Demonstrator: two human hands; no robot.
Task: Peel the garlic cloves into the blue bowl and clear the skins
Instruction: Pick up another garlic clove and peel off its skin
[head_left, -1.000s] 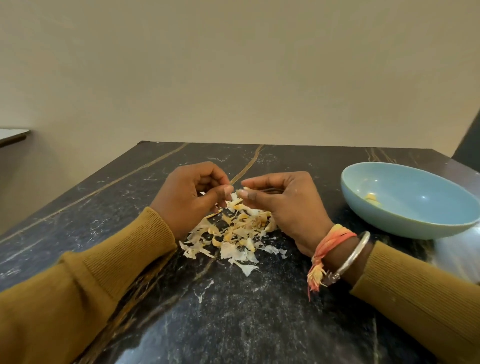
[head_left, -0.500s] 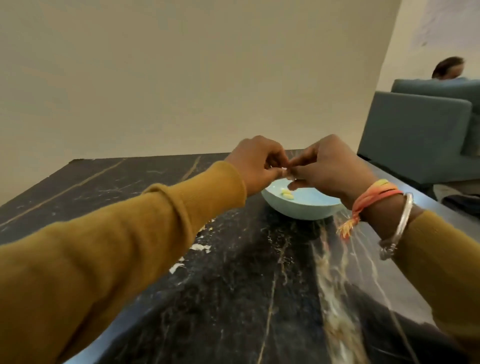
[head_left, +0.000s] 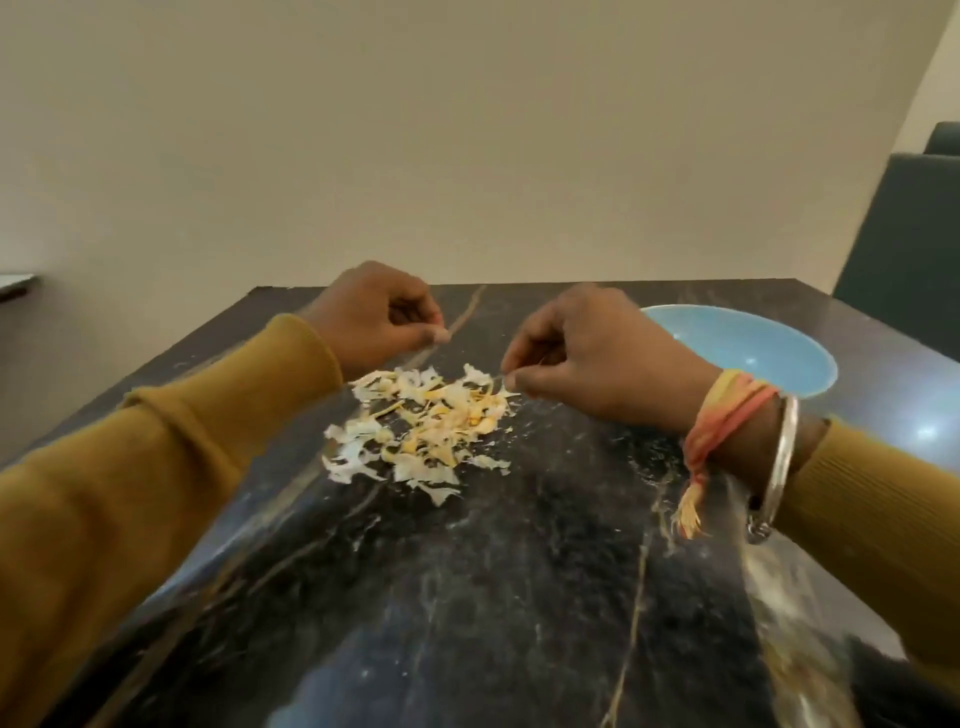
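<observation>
A pile of pale and yellowish garlic skins (head_left: 423, 423) lies on the dark marble table (head_left: 467, 597). My left hand (head_left: 376, 317) hovers just behind the pile's left end with fingers curled and thumb against forefinger; nothing shows between them. My right hand (head_left: 597, 358) is at the pile's right edge, its thumb and forefinger pinched together at a skin piece there. The blue bowl (head_left: 769, 353) stands behind my right hand, which hides the bowl's left part. No clove shows in the visible part of the bowl.
A dark teal sofa (head_left: 909, 234) stands past the table's far right corner. A plain wall runs behind the table's far edge. Small skin crumbs (head_left: 511, 431) are scattered on the marble around the pile.
Half a second ago both hands were together over the blue bowl. They have come back to the skin pile and moved apart, and the view has swung back left.
</observation>
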